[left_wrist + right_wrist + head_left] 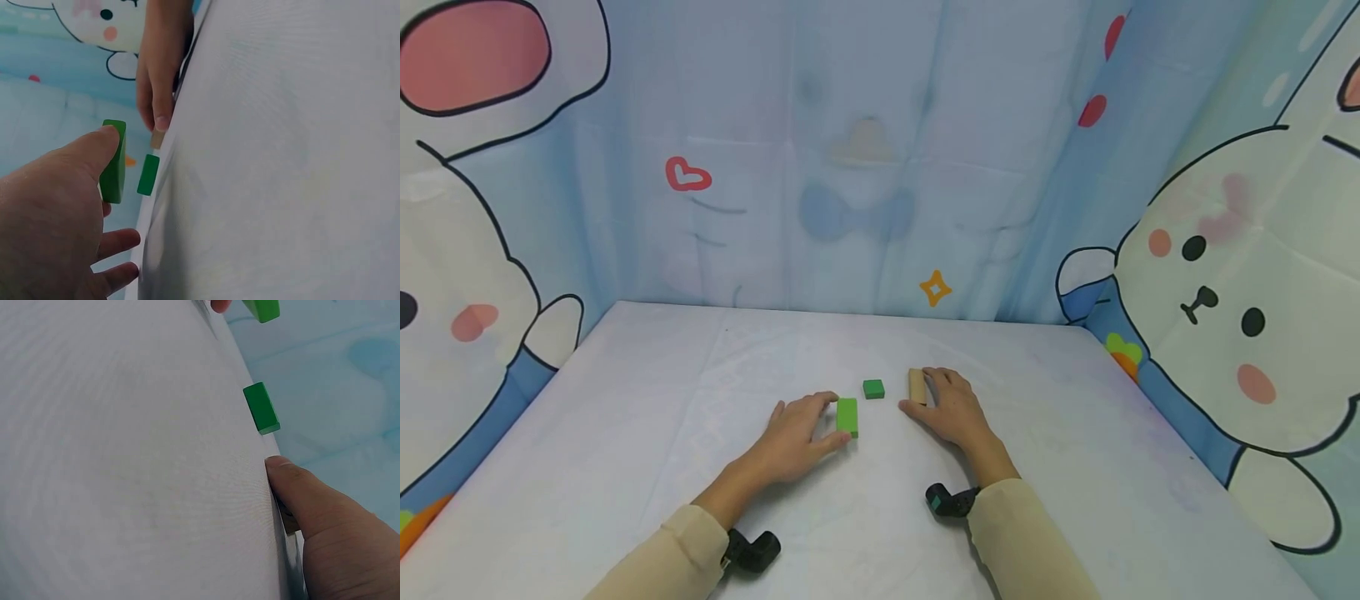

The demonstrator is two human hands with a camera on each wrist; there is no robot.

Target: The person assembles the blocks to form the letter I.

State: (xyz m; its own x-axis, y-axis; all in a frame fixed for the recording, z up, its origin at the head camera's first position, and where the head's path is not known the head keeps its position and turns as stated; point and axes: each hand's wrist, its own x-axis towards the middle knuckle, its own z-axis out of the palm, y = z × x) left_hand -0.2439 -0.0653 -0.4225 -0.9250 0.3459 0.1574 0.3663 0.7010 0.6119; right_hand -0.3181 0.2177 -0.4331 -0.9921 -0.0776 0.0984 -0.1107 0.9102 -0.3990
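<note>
Our left hand pinches the light-green block; right hand brackets the wooden block, long axis up-frame, grip unclear. Dark-green block between, just below frame center.

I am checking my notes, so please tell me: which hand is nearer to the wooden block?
Right. The right hand is at the wooden block, touching it. The left hand is farther off, to the block's left, holding the long green block.

You've got a bright green block, another green block nearer the far edge of your white table, plus a tan block; beige sleeves, blue backdrop with white cartoon animals.
</note>
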